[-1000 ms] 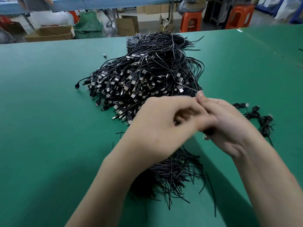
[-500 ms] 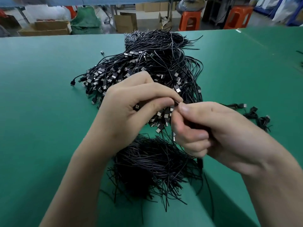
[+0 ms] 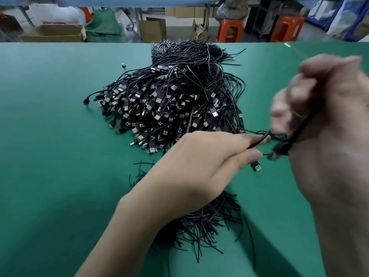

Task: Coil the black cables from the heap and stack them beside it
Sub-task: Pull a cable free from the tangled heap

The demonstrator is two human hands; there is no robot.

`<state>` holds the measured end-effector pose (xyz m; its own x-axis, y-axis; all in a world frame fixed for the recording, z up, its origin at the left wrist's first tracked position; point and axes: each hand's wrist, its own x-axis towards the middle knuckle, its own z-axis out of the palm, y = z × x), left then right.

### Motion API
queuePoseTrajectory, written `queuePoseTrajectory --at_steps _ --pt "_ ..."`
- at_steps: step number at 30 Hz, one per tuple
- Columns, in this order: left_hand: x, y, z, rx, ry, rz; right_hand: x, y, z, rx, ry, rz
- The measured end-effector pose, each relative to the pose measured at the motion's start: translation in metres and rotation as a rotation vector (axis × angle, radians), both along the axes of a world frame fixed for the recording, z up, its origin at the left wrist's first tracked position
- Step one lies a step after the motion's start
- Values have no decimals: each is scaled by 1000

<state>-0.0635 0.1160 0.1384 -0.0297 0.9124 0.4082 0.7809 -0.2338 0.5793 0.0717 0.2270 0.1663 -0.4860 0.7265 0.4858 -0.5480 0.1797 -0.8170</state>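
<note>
The green table [image 3: 50, 136] carries the heap [image 3: 169, 100] at twelve o'clock. At three the blurred right hand [image 3: 323, 126] curls round one cable [image 3: 259, 139]. The left hand [image 3: 199, 162] pinches it too. Even, snug loops would probably serve best, with the plug [image 3: 257, 167] at four tucked in last.

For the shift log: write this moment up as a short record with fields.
left grip: pinches the black cable between thumb and forefinger
right grip: blurred, fingers curled round the same cable
plug: hangs just below the left fingertips
heap: on the green table, beyond both hands
thin black strands: loose bunch under the left forearm
finished coils: none in view
</note>
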Motion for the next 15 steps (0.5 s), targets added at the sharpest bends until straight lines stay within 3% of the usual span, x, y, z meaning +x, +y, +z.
queuePoseTrajectory --at_steps 4,6,9,11,13,15 --pt "-17 -9 15 155 79 77 -6 -3 -23 405 -425 -270" --pt "-31 -12 19 235 57 129 -9 -6 -28 450 -612 -194" --pt "-36 -7 9 284 -119 148 -19 -16 -30 158 -653 319" --pt "-35 -2 0 292 -265 117 -23 -20 -26 -190 -485 626" --pt "-37 1 -8 264 -271 128 -22 -20 -22 -417 -272 761" --pt "-39 2 -13 212 -263 131 -19 -18 -19 -502 -134 849"
